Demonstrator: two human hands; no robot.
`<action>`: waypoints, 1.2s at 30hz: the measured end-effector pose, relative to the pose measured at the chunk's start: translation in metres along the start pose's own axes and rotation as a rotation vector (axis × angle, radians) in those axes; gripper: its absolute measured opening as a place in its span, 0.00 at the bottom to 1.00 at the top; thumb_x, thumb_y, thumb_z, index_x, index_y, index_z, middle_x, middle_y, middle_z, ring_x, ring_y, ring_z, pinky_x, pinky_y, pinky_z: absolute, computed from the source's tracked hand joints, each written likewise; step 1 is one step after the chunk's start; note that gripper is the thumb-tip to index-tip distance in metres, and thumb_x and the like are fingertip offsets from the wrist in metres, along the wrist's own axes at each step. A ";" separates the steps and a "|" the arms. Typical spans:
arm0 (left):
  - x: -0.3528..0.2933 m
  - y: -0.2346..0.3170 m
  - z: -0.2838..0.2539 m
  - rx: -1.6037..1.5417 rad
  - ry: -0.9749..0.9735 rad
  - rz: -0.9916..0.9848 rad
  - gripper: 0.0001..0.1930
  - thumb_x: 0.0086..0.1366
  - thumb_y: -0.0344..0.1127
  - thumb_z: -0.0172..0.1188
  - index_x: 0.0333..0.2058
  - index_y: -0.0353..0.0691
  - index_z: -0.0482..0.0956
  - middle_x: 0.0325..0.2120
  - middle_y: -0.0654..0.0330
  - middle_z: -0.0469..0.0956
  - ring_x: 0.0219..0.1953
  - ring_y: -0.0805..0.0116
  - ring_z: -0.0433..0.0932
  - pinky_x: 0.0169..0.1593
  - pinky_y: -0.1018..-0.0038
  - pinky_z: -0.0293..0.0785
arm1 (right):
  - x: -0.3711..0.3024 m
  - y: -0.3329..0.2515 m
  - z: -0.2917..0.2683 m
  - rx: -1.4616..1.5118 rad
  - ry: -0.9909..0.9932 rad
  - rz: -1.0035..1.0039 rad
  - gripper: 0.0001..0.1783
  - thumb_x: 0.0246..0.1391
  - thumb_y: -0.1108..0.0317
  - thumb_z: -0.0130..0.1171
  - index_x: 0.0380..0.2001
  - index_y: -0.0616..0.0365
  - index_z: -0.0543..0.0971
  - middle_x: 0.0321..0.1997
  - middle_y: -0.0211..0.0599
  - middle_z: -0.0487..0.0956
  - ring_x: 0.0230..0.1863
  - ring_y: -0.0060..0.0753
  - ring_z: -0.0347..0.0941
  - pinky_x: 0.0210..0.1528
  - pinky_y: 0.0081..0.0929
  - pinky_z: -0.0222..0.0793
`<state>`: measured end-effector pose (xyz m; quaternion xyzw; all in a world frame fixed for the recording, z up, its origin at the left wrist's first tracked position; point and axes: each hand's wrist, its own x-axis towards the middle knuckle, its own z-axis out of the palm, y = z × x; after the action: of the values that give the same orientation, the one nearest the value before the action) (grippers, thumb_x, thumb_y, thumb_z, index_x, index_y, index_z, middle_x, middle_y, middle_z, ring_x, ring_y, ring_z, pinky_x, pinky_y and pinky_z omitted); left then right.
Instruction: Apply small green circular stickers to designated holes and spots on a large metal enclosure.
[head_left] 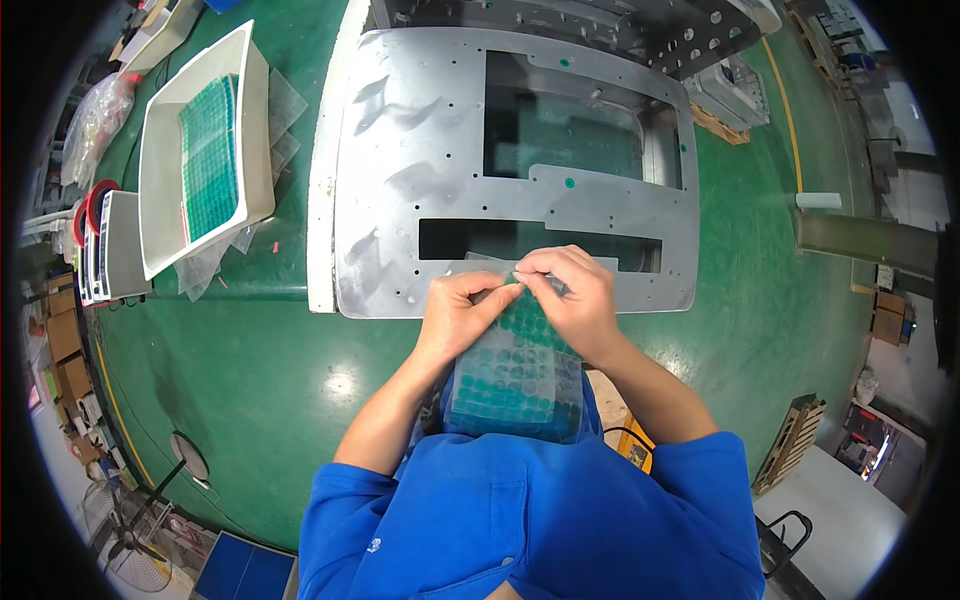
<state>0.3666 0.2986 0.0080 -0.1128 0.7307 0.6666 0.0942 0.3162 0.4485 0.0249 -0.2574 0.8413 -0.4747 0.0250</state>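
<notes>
Sheets of round green stickers point(505, 385) on translucent backing lie against my front, reaching up to my fingers. My left hand point(460, 315) is closed, thumb and forefinger pinched at the top of the sheets. Right beside it, my right hand point(578, 300) is pinched too, its fingertips almost touching the left thumb. Whatever sits between the right fingertips is too small to make out. Just beyond both hands stands a grey metal panel point(400, 180) with rectangular cutouts and small holes. Green dots point(570, 183) show at a few spots on it.
At the left, a white tub point(257, 150) holds green sticker sheets, with clear plastic sheets point(285, 100) beside it. A perforated metal part point(690, 40) rises behind the panel. A pedestal fan point(135, 545) and a round-headed stand point(188, 455) are at the lower left.
</notes>
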 end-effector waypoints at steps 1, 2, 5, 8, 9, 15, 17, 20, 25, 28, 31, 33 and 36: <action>0.000 -0.002 0.001 -0.009 0.012 0.007 0.07 0.50 0.31 0.61 0.23 0.32 0.77 0.14 0.64 0.73 0.18 0.83 0.65 0.20 0.83 0.60 | 0.000 0.001 0.001 -0.101 0.022 -0.103 0.05 0.39 0.77 0.56 0.25 0.60 0.73 0.26 0.35 0.75 0.29 0.29 0.70 0.31 0.20 0.63; 0.000 -0.005 0.002 -0.018 0.023 0.015 0.06 0.51 0.31 0.61 0.23 0.33 0.78 0.14 0.67 0.72 0.18 0.84 0.64 0.20 0.84 0.59 | 0.001 0.000 0.001 -0.148 0.028 -0.162 0.05 0.39 0.78 0.55 0.24 0.60 0.73 0.26 0.35 0.75 0.29 0.30 0.70 0.31 0.20 0.63; 0.000 -0.007 0.004 -0.039 0.049 -0.017 0.06 0.51 0.31 0.61 0.22 0.33 0.78 0.14 0.70 0.72 0.18 0.86 0.63 0.19 0.85 0.58 | 0.004 -0.002 0.002 -0.151 0.036 -0.209 0.04 0.39 0.78 0.54 0.23 0.60 0.72 0.26 0.35 0.74 0.28 0.31 0.70 0.30 0.20 0.62; 0.002 -0.004 0.003 -0.024 0.036 -0.067 0.07 0.51 0.32 0.61 0.23 0.33 0.78 0.15 0.69 0.73 0.18 0.86 0.65 0.20 0.86 0.59 | 0.011 0.009 -0.002 0.046 0.046 0.055 0.02 0.41 0.77 0.53 0.23 0.60 0.71 0.26 0.34 0.73 0.27 0.31 0.68 0.31 0.22 0.62; 0.002 -0.003 0.003 -0.012 0.027 -0.084 0.07 0.51 0.32 0.61 0.24 0.33 0.79 0.15 0.69 0.73 0.19 0.86 0.65 0.21 0.86 0.60 | 0.016 0.018 -0.009 0.059 0.061 0.177 0.02 0.41 0.76 0.52 0.23 0.59 0.71 0.26 0.34 0.72 0.28 0.32 0.68 0.31 0.24 0.62; 0.000 -0.001 0.005 -0.066 0.071 -0.028 0.07 0.51 0.33 0.60 0.23 0.33 0.77 0.14 0.64 0.74 0.17 0.84 0.65 0.20 0.83 0.61 | 0.039 0.046 -0.025 -0.121 -0.072 0.362 0.01 0.43 0.72 0.52 0.22 0.56 0.72 0.26 0.35 0.70 0.30 0.33 0.68 0.33 0.28 0.63; -0.001 -0.002 0.006 -0.079 0.068 -0.026 0.07 0.51 0.33 0.60 0.23 0.33 0.77 0.14 0.64 0.74 0.17 0.84 0.65 0.20 0.83 0.61 | 0.041 0.047 -0.024 -0.177 -0.095 0.376 0.01 0.43 0.71 0.51 0.22 0.55 0.72 0.26 0.34 0.70 0.30 0.33 0.68 0.32 0.29 0.63; -0.001 -0.002 0.006 -0.069 0.070 -0.032 0.07 0.51 0.33 0.60 0.23 0.33 0.78 0.14 0.65 0.73 0.17 0.84 0.65 0.20 0.83 0.61 | 0.042 0.049 -0.023 -0.222 -0.105 0.372 0.02 0.44 0.70 0.51 0.22 0.55 0.73 0.27 0.33 0.70 0.30 0.33 0.68 0.33 0.29 0.63; 0.000 -0.005 0.007 -0.088 0.072 -0.035 0.08 0.51 0.33 0.60 0.23 0.33 0.78 0.14 0.66 0.73 0.17 0.84 0.65 0.20 0.83 0.61 | 0.044 0.048 -0.022 -0.273 -0.122 0.396 0.03 0.44 0.69 0.51 0.22 0.54 0.73 0.28 0.32 0.70 0.31 0.34 0.68 0.33 0.31 0.63; 0.000 -0.005 0.007 -0.092 0.063 -0.048 0.08 0.52 0.33 0.60 0.23 0.34 0.78 0.14 0.67 0.73 0.18 0.85 0.64 0.20 0.85 0.60 | 0.045 0.049 -0.021 -0.303 -0.137 0.407 0.03 0.44 0.69 0.51 0.22 0.53 0.73 0.28 0.32 0.70 0.32 0.35 0.68 0.33 0.31 0.63; 0.000 -0.003 0.006 -0.089 0.053 -0.062 0.07 0.52 0.34 0.61 0.23 0.35 0.78 0.15 0.71 0.72 0.18 0.87 0.64 0.20 0.88 0.58 | 0.046 0.048 -0.021 -0.325 -0.137 0.405 0.03 0.44 0.69 0.51 0.22 0.54 0.74 0.28 0.32 0.70 0.32 0.35 0.68 0.34 0.31 0.63; 0.000 -0.003 0.006 -0.080 0.057 -0.065 0.07 0.52 0.34 0.61 0.23 0.35 0.78 0.15 0.71 0.72 0.18 0.87 0.63 0.20 0.88 0.57 | 0.046 0.047 -0.021 -0.345 -0.139 0.405 0.03 0.44 0.69 0.52 0.22 0.54 0.74 0.28 0.32 0.70 0.32 0.35 0.68 0.34 0.32 0.63; 0.000 0.000 0.006 -0.076 0.064 -0.062 0.08 0.52 0.33 0.60 0.23 0.33 0.77 0.13 0.66 0.72 0.17 0.84 0.64 0.20 0.83 0.60 | 0.046 0.047 -0.020 -0.357 -0.127 0.401 0.03 0.43 0.69 0.53 0.22 0.55 0.74 0.27 0.32 0.71 0.31 0.35 0.69 0.33 0.31 0.63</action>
<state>0.3663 0.3048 0.0068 -0.1601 0.7038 0.6867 0.0872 0.2514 0.4625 0.0070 -0.1153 0.9426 -0.2871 0.1255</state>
